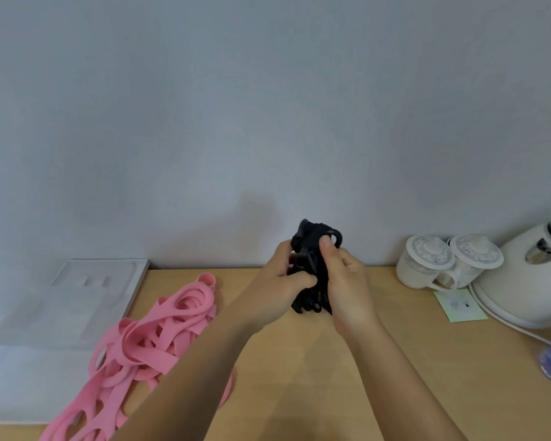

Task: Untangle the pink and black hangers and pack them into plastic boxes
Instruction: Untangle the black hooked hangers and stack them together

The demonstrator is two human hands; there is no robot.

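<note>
Head view: both hands, left (280, 281) and right (347, 278), grip the black hangers (310, 268) bunched at frame centre, above the worktop (379, 361). Pink hangers (159, 342) lie tangled lower left, beside clear boxes (77, 300).

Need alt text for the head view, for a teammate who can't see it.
The left hand and right hand both grip a tangled bundle of black hangers above a wooden table. Pink hangers lie in a pile to the left by clear plastic boxes; two lidded cups and a white kettle stand at the right.
</note>
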